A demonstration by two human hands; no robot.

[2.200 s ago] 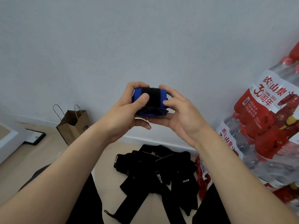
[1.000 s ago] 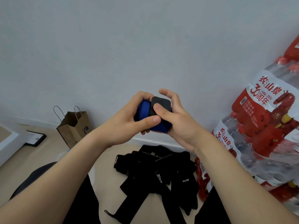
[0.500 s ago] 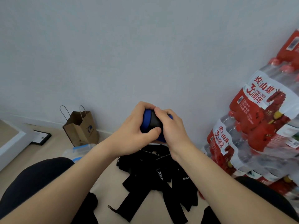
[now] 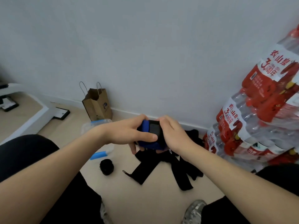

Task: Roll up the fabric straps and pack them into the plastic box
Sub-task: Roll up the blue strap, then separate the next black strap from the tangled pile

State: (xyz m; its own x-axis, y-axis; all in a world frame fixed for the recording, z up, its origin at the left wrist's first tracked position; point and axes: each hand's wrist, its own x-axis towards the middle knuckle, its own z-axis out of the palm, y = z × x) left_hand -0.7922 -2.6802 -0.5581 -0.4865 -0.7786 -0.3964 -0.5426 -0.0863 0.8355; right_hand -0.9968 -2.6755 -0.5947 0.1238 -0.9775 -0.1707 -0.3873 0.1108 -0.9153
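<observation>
Gripping the rolled blue strap [image 4: 145, 127] from both sides, the left hand [image 4: 127, 135] and right hand [image 4: 174, 136] curl round it mid-air. At eight o'clock of it lies the plastic box [image 4: 97, 122], its contents hidden by the forearm. A black roll [image 4: 106, 167] sits just beside the box, and loose black straps [image 4: 176, 167] lie at five.

Beige floor [image 4: 145, 199]. Brown paper bag [image 4: 97, 105] upright against wall. Clear plastic box [image 4: 88, 127] with blue clips in front of bag, partly hidden. Rolled black strap [image 4: 106, 166] just beside box. Loose black straps [image 4: 176, 168] heaped near stacked water bottle packs [image 4: 252, 126].
</observation>
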